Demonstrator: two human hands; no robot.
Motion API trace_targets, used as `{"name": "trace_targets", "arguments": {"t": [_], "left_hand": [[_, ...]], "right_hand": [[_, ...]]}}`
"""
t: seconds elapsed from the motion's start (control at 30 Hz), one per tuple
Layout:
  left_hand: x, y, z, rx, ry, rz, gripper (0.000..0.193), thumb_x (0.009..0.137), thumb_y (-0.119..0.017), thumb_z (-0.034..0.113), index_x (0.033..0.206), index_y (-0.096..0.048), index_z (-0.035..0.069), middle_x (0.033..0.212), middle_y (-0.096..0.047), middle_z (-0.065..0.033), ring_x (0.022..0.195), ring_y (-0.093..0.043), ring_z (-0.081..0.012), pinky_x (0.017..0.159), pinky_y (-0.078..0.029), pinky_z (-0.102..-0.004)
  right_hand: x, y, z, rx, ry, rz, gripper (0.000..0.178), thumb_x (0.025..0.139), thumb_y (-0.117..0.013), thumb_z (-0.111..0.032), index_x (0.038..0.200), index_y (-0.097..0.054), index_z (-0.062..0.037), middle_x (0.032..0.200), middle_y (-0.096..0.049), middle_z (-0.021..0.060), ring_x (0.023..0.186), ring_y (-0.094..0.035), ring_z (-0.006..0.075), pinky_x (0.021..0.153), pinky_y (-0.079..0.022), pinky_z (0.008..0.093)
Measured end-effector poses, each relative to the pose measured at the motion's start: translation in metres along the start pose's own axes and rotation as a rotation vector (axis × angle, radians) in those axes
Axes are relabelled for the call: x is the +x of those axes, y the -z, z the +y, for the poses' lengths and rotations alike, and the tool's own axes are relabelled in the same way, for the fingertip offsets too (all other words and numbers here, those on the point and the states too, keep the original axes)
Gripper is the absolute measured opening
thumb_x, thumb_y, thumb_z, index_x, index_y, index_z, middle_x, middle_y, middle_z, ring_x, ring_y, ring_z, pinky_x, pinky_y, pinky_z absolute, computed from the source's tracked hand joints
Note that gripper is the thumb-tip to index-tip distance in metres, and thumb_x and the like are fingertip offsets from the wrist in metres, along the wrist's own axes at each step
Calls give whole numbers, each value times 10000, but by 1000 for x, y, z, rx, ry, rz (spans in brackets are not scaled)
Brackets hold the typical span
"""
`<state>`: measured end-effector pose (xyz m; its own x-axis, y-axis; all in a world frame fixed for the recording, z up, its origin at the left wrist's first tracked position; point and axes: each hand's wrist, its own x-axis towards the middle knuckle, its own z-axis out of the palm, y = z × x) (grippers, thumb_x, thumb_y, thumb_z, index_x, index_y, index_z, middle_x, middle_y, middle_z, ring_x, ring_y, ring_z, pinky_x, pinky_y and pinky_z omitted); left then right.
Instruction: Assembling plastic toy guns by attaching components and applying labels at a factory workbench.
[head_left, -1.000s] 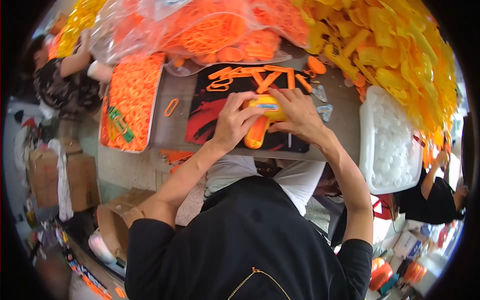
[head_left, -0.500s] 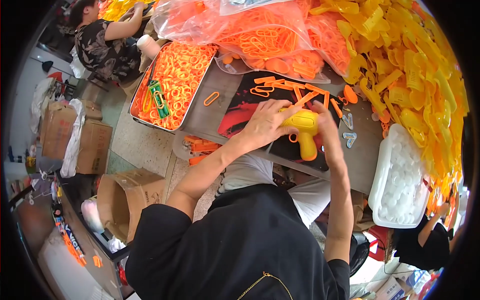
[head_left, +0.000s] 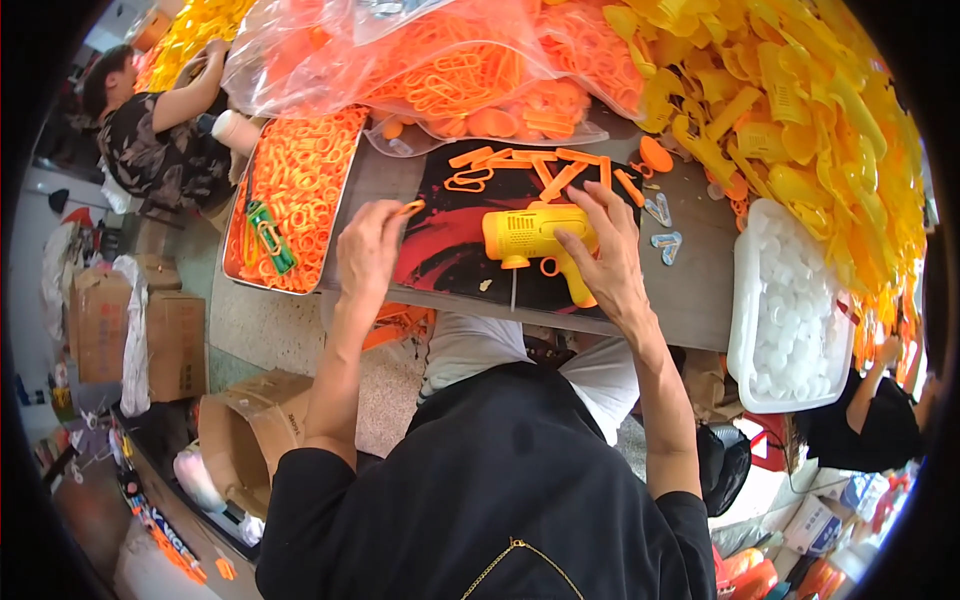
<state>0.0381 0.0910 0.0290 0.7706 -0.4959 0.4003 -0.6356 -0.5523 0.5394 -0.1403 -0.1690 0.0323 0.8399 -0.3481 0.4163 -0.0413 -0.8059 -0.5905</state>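
A yellow plastic toy gun (head_left: 530, 240) with an orange trigger lies on a black and red mat (head_left: 470, 250) on the grey table (head_left: 700, 290). My right hand (head_left: 605, 255) rests on its rear part and grip. My left hand (head_left: 370, 245) is raised to the left of the gun and pinches a small orange plastic piece (head_left: 411, 208). Loose orange strips and loops (head_left: 540, 170) lie on the mat's far side.
A tray of orange loops (head_left: 295, 195) sits at the left, clear bags of orange parts (head_left: 440, 70) behind, a heap of yellow parts (head_left: 790, 100) at the right, a white tub of white balls (head_left: 790, 310) by it. Another person (head_left: 160, 130) works at far left; cardboard boxes (head_left: 150, 335) below.
My left hand has left the toy gun and moved left, now pinching a small orange piece. The gun stays under my right hand. The view has shifted.
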Motion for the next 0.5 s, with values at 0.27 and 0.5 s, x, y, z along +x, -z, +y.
{"name": "trace_targets", "arguments": {"t": [0.27,0.5], "left_hand": [[25,-42,100,-389,-293,-324,157,916,-704,76,1059,-731,17,947,-707,-98,914,-649,-226,849,-512,-310],[41,-71,67,-567,-44,-626,346,1058,-528,239,1307,-612,14,1241,-661,-143,1150,-624,-251,1002,-462,-351]], "right_hand": [[21,18,-25,408,-181,-127,191,921,-710,-146,1031,-708,11,864,-694,94,736,-621,125,679,-493,265],[16,-2,-1,192,-145,-5,141,896,-703,-98,964,-709,25,764,-659,108,639,-583,154,611,-476,291]]}}
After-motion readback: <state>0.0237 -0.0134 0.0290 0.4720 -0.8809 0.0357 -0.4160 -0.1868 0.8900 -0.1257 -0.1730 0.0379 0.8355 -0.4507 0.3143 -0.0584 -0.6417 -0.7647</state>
